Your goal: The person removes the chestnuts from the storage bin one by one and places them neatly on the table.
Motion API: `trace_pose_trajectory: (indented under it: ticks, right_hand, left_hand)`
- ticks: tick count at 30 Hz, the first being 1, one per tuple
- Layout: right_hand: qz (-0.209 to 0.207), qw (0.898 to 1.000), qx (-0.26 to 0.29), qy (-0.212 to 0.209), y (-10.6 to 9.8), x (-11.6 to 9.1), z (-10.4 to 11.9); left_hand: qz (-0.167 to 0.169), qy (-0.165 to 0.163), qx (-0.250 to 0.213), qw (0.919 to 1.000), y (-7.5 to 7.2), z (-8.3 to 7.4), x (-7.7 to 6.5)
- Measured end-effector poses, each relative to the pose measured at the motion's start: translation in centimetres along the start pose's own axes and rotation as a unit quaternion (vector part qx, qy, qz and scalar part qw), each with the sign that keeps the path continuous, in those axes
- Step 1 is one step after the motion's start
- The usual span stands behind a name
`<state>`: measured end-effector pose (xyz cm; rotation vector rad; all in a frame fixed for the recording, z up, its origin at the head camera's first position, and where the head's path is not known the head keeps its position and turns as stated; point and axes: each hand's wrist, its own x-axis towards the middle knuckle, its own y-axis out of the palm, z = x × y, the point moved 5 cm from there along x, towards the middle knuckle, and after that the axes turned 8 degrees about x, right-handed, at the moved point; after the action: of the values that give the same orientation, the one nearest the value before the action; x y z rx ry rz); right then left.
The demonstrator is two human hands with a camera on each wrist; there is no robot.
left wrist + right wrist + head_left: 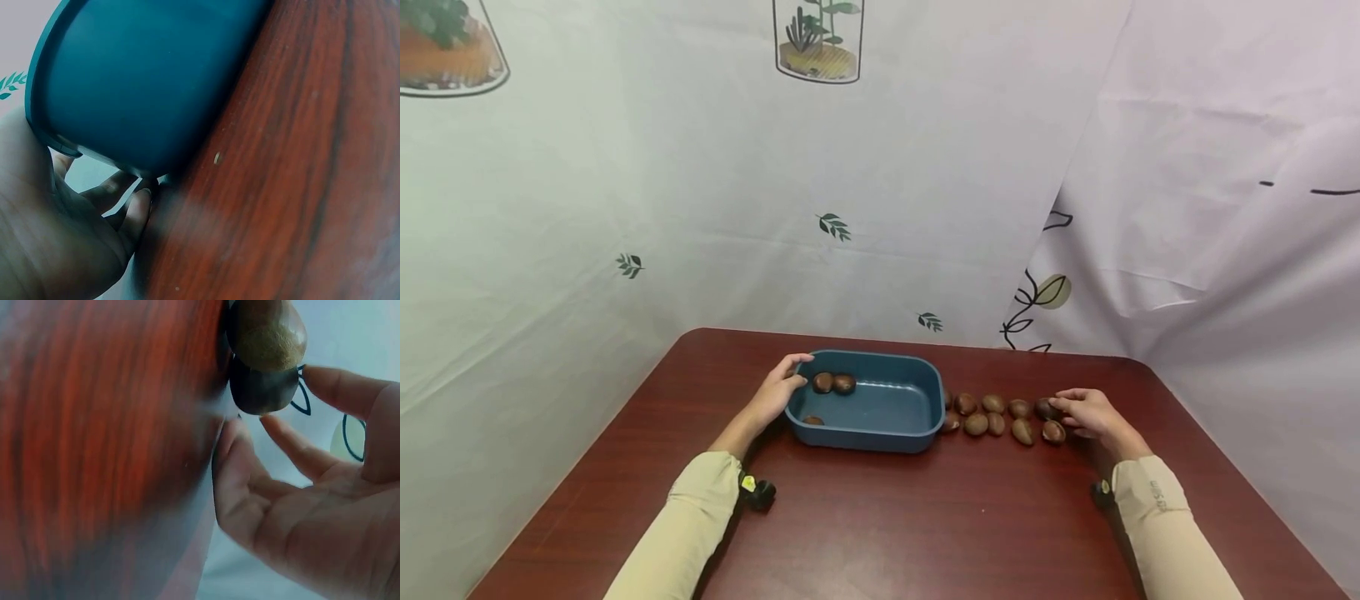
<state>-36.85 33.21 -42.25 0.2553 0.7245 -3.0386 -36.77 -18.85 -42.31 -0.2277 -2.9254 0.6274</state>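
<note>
Left hand (767, 398) grips the left end of a blue, rectangular, rounded-corner tray (865, 440) holding 3 glossy brown nuts (845, 384); right hand (1090, 415) pinches a dark brown, rounded nut (1044, 408) at the right end of 2 rows of brown oval nuts (976, 425); tray and rows rest on a red-brown wood-grain table (880, 517).

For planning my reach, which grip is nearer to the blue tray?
Left. The left grip holds the blue tray by its left end; the right grip is beyond its right end, pinching a dark nut.
</note>
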Motion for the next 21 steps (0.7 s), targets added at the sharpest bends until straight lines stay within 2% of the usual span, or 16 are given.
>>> trace_pose_trajectory:
  ticks: [3, 6, 9, 11, 14, 16, 21]
  right_hand:
    - [-0.027, 0.999, -0.031, -0.017, 0.0, -0.1, 0.4]
    - [-0.058, 0.993, -0.091, -0.043, 0.1, -0.3, 1.2]
    - [-0.075, 0.986, -0.133, -0.059, 0.8, -0.7, 2.7]
    - [-0.074, 0.985, -0.140, -0.073, 1.6, -1.0, 3.9]
    - [-0.051, 0.987, -0.115, -0.100, 3.6, -1.3, 5.9]
    - [-0.032, 0.987, -0.095, -0.125, 4.9, -1.6, 7.1]
    - [0.022, 0.990, -0.033, -0.137, 7.9, -2.5, 9.5]
  left_hand:
    - [0.002, 0.003, 0.009, 1.0000, 0.0, -1.0, -0.5]
    - [0.003, 0.005, 0.011, 0.9999, 0.0, -1.4, -0.7]
    - [0.002, 0.008, 0.012, 0.9999, 0.1, -0.2, 0.0]
    - [-0.004, 0.010, 0.015, 0.9998, 0.1, 0.9, 0.6]
    - [-0.014, 0.015, 0.022, 0.9996, 0.0, 2.3, 1.4]
    - [-0.019, 0.012, 0.023, 0.9995, 0.0, 2.4, 1.4]
    - [-0.016, 0.005, 0.024, 0.9996, 0.3, 2.5, 1.3]
